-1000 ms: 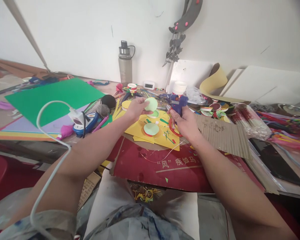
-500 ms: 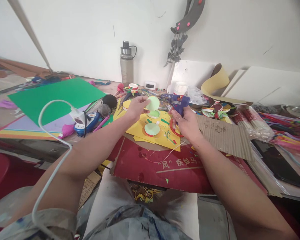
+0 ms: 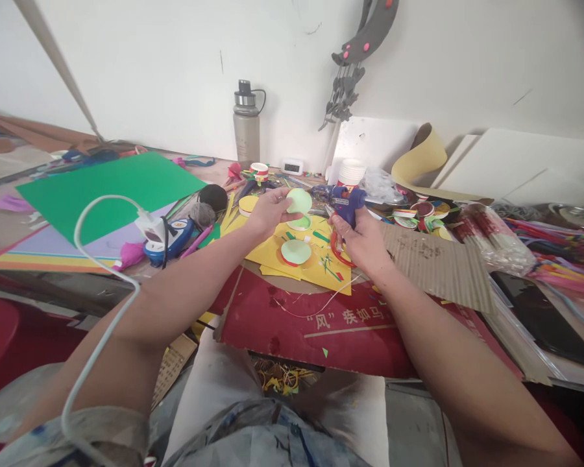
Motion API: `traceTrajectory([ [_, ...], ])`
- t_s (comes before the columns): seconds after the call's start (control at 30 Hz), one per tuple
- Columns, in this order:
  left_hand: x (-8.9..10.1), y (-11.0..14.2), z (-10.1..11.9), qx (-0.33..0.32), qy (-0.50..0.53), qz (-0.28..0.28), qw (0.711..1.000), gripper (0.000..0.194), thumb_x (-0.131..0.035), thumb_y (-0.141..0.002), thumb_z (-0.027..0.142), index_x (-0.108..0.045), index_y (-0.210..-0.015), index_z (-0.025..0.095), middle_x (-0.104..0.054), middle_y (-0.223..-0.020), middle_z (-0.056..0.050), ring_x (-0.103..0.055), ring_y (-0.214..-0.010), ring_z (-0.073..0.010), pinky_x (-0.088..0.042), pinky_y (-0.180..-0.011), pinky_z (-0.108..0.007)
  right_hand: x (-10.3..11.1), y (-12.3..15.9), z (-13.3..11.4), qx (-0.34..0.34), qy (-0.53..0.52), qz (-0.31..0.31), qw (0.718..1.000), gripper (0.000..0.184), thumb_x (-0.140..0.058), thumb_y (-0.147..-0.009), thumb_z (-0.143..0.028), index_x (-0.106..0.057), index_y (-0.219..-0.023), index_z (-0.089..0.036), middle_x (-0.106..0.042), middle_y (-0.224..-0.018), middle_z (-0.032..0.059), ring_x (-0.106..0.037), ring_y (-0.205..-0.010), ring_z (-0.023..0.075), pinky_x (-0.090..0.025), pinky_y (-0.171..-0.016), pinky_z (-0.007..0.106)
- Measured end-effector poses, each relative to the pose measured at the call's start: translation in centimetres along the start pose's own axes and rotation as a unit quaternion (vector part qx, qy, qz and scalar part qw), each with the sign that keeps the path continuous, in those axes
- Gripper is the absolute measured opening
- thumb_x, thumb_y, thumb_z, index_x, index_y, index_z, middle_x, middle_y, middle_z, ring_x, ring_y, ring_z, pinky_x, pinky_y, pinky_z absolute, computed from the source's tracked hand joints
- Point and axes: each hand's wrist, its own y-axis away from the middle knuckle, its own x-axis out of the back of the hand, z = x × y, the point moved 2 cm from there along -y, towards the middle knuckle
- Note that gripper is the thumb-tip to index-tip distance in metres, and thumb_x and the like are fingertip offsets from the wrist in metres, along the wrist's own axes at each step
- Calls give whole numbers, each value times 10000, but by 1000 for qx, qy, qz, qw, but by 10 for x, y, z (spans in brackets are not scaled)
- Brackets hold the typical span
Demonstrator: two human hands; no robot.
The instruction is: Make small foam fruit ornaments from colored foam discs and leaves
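Between the fingers of my left hand (image 3: 271, 213) is a pale green paper disc (image 3: 299, 202), raised above the table. My right hand (image 3: 363, 240) is wrapped round a blue hot glue gun (image 3: 346, 202), its nozzle pointing left toward the disc's edge. Below them, a round piece with a pale green top and red rim (image 3: 296, 253) lies on yellow paper (image 3: 267, 253). Another round green piece (image 3: 302, 222) sits just behind it, partly covered by the disc and fingers. Red-handled scissors (image 3: 340, 254) rest under my right hand.
A red board (image 3: 272, 331) lies along the front edge. Corrugated cardboard (image 3: 433, 266) and a black phone (image 3: 540, 318) are on the right. Green paper (image 3: 111, 188) and a blue plug block with a white cable (image 3: 172, 241) lie left. A bottle (image 3: 247, 126) stands at the back.
My left hand has tilted slightly, with its fingers now spread lower along the disc. The glue gun has shifted a little left and down. Both hands keep their holds.
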Motion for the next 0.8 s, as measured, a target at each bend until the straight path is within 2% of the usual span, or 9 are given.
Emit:
traceTrajectory([
  [0.3, 0, 1, 1, 0, 15, 0, 1000, 153, -564, -957, 32, -679, -917, 125, -735, -900, -44, -714, -830, -122, -643, -980, -425, -1, 0, -1, -6, 0, -4, 1000, 344, -570, -971, -499, -638, -1184, -238, -722, -1095, 131, -677, -1036, 327, -561, -925, 557],
  [0.53, -2, 3, 1, 3, 17, -6, 1000, 149, -566, -957, 32, -669, -907, 129, -730, -896, -41, -725, -857, -134, -634, -996, -454, 0, 1, 0, -20, 7, -2, 1000, 358, -569, -968, -503, -626, -1191, -229, -727, -1056, 116, -668, -974, 307, -548, -938, 551],
  [0.8, -1, 2, -2, 0, 18, -19, 1000, 148, -614, -931, 39, -722, -957, 136, -744, -952, -46, -731, -867, -135, -643, -973, -432, 0, 1, 0, -15, 6, -1, 1000, 375, -551, -985, -530, -617, -1224, -249, -713, -1034, 108, -659, -969, 305, -551, -908, 543],
])
